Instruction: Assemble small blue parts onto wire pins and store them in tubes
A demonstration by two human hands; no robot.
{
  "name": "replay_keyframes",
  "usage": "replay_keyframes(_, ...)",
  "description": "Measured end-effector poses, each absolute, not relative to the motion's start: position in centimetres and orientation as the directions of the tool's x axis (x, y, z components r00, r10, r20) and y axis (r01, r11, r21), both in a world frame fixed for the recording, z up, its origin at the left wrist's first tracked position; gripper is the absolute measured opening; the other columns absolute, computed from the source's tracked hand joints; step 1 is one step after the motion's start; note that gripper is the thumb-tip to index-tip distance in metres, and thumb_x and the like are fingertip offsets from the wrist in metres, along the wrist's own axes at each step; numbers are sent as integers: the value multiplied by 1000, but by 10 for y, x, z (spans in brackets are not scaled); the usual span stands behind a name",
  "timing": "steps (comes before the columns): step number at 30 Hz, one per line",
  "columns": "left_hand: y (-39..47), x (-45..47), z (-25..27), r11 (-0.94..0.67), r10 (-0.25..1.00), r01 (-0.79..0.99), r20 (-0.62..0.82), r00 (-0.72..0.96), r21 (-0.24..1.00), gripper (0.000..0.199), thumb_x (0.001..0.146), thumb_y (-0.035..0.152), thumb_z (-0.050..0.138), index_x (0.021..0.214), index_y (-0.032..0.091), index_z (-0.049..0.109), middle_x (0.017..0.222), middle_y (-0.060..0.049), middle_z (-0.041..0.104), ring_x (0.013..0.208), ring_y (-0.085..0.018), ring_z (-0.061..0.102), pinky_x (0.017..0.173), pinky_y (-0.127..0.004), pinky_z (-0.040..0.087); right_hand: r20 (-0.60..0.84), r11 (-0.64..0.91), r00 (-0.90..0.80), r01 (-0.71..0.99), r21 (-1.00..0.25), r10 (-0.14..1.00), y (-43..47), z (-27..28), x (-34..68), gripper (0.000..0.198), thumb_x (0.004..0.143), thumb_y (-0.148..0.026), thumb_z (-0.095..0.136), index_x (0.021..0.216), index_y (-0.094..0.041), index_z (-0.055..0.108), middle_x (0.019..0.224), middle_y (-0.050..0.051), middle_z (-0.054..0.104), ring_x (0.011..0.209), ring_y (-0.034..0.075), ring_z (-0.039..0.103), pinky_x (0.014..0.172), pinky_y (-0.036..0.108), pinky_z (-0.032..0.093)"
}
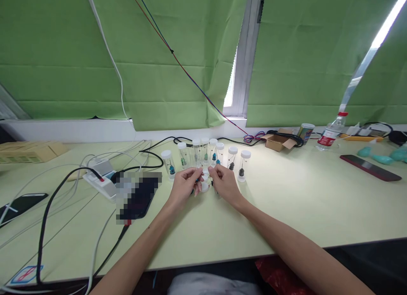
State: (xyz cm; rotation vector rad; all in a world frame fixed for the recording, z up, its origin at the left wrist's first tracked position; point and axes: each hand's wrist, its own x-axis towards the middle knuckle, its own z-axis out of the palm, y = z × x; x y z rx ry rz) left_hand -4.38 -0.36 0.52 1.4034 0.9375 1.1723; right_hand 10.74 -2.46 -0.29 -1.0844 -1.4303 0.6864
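Observation:
My left hand (187, 184) is closed in a pinch at the middle of the table, with a bit of thin pale material near its fingertips. Facing it, my right hand (225, 185) pinches too, its fingertips close to the left ones. What each holds is too small to make out. A white cap (204, 187) lies between the hands. Beyond them several clear vials with white caps stand upright, including one with a blue piece (168, 164) at the left, one with a green piece (182, 155) and one with a dark piece (243, 165) at the right.
Left are a white power strip (101, 180), a partly blurred-out phone (141, 197), another phone (25, 204) and tangled cables. At the right stand an opened cardboard box (278, 141), a can (305, 133) and a water bottle (331, 133); a dark red phone (370, 168) lies nearer.

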Motion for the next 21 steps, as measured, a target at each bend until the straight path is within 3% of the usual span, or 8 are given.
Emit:
replay_keyframes(6,-3,-43,5,-253,949,-11,251,193,967,32,82,44,66,68,16,62,59,0,57,43,-9,51,39,-21,38,414,409,2,151,-900,910,-26,-1,107,34,92,-47,48,70,-22,44,54,-5,51,41,9,46,45,23,38)
replay_keyframes(12,-6,-42,8,-311,935,85,288,205,947,33,82,47,64,68,17,60,57,2,56,41,-9,49,41,-21,40,431,428,8,114,-897,902,-26,-2,107,30,92,-45,49,74,-21,48,61,-4,55,45,10,51,47,23,42)
replay_keyframes(21,-1,-45,3,-236,957,38,226,181,971,35,80,50,66,72,16,64,64,-2,60,45,-10,52,41,-22,39,443,443,-20,100,-891,896,-29,2,107,26,89,-44,53,79,-21,56,62,-3,57,51,12,56,51,24,45)
